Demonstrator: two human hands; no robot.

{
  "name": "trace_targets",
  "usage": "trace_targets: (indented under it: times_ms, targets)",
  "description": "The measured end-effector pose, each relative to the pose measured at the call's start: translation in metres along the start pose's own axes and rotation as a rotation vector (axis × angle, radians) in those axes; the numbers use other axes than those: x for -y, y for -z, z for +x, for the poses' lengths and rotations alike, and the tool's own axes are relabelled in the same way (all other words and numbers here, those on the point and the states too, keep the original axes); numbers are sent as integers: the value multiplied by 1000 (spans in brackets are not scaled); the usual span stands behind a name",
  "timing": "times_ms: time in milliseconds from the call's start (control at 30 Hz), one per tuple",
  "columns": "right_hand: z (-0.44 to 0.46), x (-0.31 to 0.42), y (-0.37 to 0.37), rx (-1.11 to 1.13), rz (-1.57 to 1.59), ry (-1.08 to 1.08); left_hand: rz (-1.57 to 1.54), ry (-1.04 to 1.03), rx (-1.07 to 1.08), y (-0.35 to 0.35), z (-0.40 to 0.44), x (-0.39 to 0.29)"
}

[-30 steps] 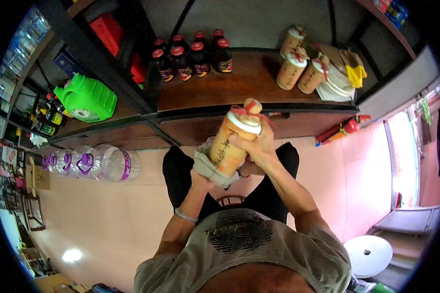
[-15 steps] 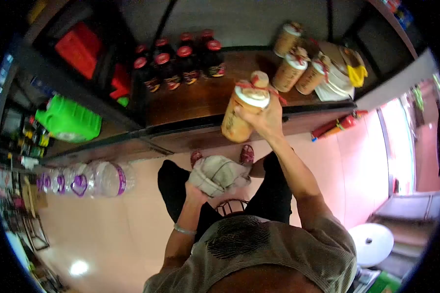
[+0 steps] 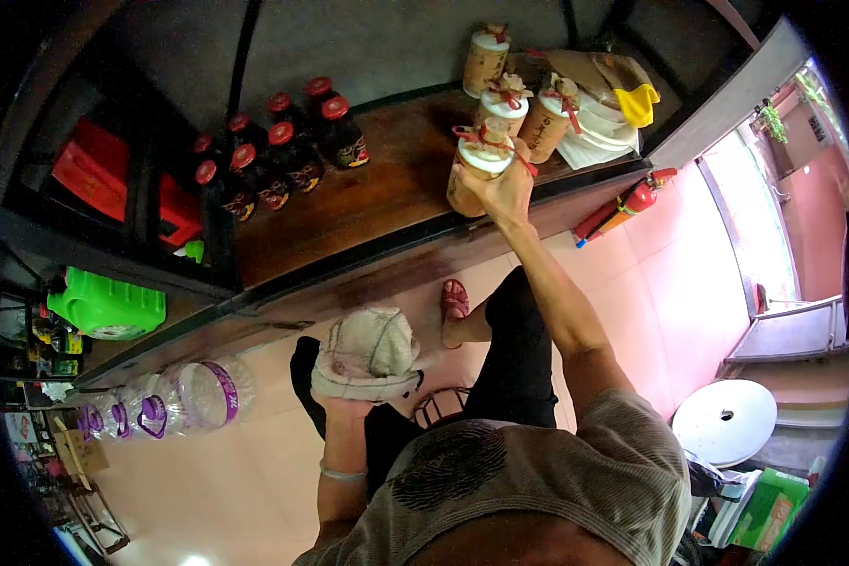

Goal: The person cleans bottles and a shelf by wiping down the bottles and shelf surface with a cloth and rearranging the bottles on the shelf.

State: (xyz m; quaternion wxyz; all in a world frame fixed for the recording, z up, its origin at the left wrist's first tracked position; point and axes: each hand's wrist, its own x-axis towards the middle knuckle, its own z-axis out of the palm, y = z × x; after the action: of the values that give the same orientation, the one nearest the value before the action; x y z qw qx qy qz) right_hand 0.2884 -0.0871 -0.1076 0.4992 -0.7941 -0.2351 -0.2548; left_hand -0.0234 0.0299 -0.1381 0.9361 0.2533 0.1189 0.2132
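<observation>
Right grip (image 3: 503, 191): closed round a tan jar (image 3: 486, 159), white-topped, red-ribboned, at the front edge of a shelf (image 3: 387, 200); whether the base touches, hidden.
Left grip (image 3: 345, 407): clutching a pale cloth (image 3: 368, 355), behind and left of the right grip, well apart; fingers mostly covered.
Three similar jars (image 3: 544, 130): just beyond the right grip.
Red-capped bottles (image 3: 278, 156): left of it, well apart.
Handling, as judged: jar upright, grasp firm, base unscraped by the edge, neighbours un-nudged, cloth held away.
</observation>
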Motion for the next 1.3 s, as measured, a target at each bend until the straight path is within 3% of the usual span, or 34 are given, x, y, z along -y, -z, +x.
trace_targets:
  times_ms: [100, 200, 300, 400, 467, 500, 567, 700, 800, 833, 867, 933, 1033, 1100, 1133, 1167, 1200, 1300]
  targets:
    - [-2, -10, -14, 34, -15, -18, -238, 101, -73, -9, -3, -5]
    - [-3, -6, -26, 88, -28, -16, -85, 27, 24, -9, 2, -3]
    - [-5, 13, -42, 95, 29, 80, -73, 30, -77, -10, 3, -1]
    - [-16, 27, -72, 218, 137, 38, -231, 22, 64, -8, -3, 2]
    - [-19, 44, -86, 270, 170, 57, -39, -25, -92, -10, -5, 2]
    - [-18, 47, -96, 228, 49, 181, -15, -29, -127, -16, -4, 0]
    - [-18, 52, -107, 307, 88, 98, 19, -26, -179, -18, -4, -2]
    - [-13, 44, -112, 560, 243, 45, 127, 58, -73, -22, -3, -2]
    - [-11, 48, -91, 540, 67, 141, 234, 91, -27, -24, 4, -5]
    - [-4, 48, -74, 688, 187, -73, 261, 88, -17, -24, 6, -7]
    - [0, 44, -62, 728, -66, -77, 288, 90, -15, -25, 10, -9]
    - [24, 49, -22, 732, -91, -6, 330, 80, -22, -22, 17, -9]
    - [116, 44, 15, 403, -42, 124, 389, 48, -48, -19, 31, -12]
    - [185, -23, -1, 324, -322, 75, 412, 43, -59, -21, 37, -9]
    - [206, -42, -3, 286, -577, 292, 427, 41, -62, -22, 41, -8]
    - [235, -78, -15, 305, -431, 223, 431, 39, -69, -24, 42, -8]
    - [264, -126, -31, 461, -451, 236, 445, 45, -75, -26, 45, -7]
    - [275, -137, -61, 644, -611, 113, 468, 55, -99, -31, 52, -7]
